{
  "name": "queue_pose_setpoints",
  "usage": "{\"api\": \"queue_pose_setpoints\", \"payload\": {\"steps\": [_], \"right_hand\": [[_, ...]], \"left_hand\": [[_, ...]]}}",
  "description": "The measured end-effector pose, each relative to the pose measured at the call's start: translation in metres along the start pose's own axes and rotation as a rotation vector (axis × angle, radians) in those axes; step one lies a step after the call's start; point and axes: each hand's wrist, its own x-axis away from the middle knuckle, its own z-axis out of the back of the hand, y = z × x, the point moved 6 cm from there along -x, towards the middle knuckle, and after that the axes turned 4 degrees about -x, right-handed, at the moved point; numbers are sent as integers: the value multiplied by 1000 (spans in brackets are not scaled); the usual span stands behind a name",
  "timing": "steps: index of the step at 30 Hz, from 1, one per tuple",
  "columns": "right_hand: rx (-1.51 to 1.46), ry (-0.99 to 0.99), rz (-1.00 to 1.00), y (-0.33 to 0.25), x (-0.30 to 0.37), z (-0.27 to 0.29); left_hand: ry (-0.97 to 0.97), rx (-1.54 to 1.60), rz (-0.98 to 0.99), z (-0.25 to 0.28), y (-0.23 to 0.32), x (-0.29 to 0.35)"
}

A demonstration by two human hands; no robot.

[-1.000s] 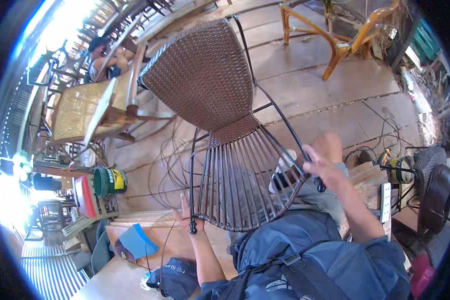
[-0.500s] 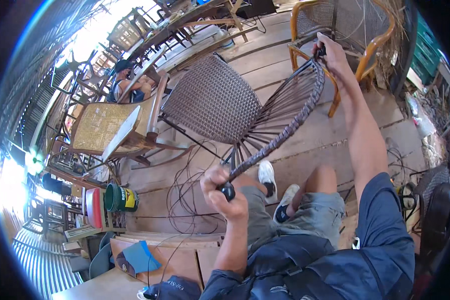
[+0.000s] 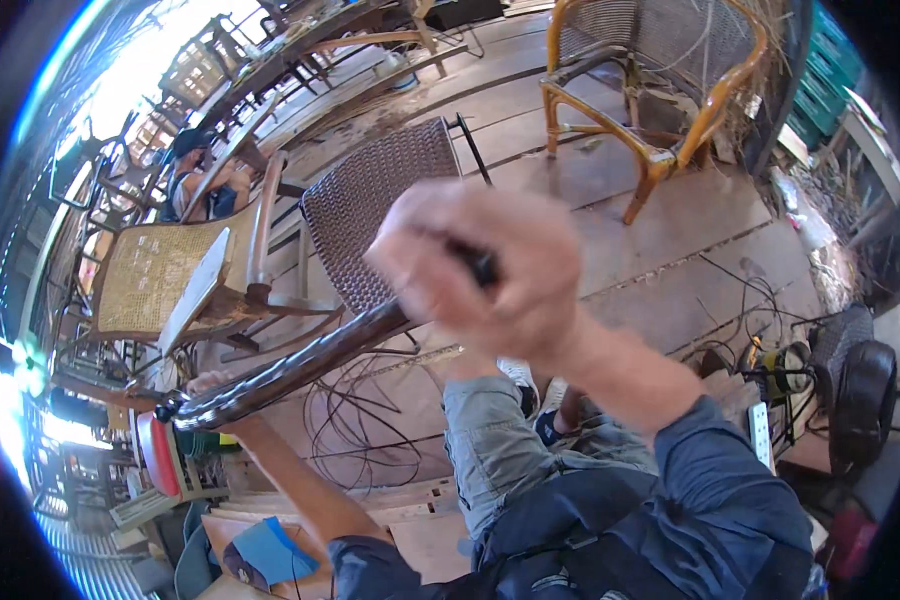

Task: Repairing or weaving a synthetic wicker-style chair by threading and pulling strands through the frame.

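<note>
A dark brown woven chair (image 3: pixel 375 195) is tilted in front of me, and I hold it by its curved, wrapped back rail. My right hand (image 3: pixel 500 270), smeared by motion, is closed around the rail near its dark knob end, close to the camera. At the rail's other end, far to the left, my left hand (image 3: pixel 210 382) grips from behind; the rail hides part of its fingers. The chair's woven seat faces up beyond my right hand, which covers part of it.
Left of it stands a wooden chair with a cane panel (image 3: pixel 155 265) and a white board (image 3: pixel 195 290). A person (image 3: pixel 205 180) sits behind. A rattan armchair (image 3: pixel 660 160) stands at the far right. Loose dark strands (image 3: pixel 355 420) lie on the floor. A blue piece (image 3: pixel 270 550) rests nearby.
The chair has been turned: its back rail swung left and toward me. My right hand came down and nearer the camera, while my left hand moved out to the left.
</note>
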Motion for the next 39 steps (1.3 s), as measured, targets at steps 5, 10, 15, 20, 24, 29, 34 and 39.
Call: {"api": "queue_pose_setpoints", "payload": {"steps": [5, 10, 15, 20, 24, 29, 34, 39], "right_hand": [[7, 76, -55, -38, 13, -1], [44, 95, -110, -44, 20, 22], [10, -63, -198, -14, 13, 47], [-125, 99, -535, 49, 73, 123], [1, -126, -947, 153, 243, 166], [169, -345, -1098, 191, 316, 158], [208, -87, -1100, 169, 290, 173], [245, -66, -1120, 178, 289, 218]], "left_hand": [[-490, 230, 363, 50, -44, -65], [-544, 186, 280, 0, -68, -66], [66, -545, 11, -59, -80, -21], [-44, -768, 143, -70, -90, -19], [-161, -1021, -135, -67, -114, 8], [-228, -861, -30, -28, -147, 35], [-6, -391, 427, -9, -148, 37], [261, -754, 224, -108, -124, 58]]}}
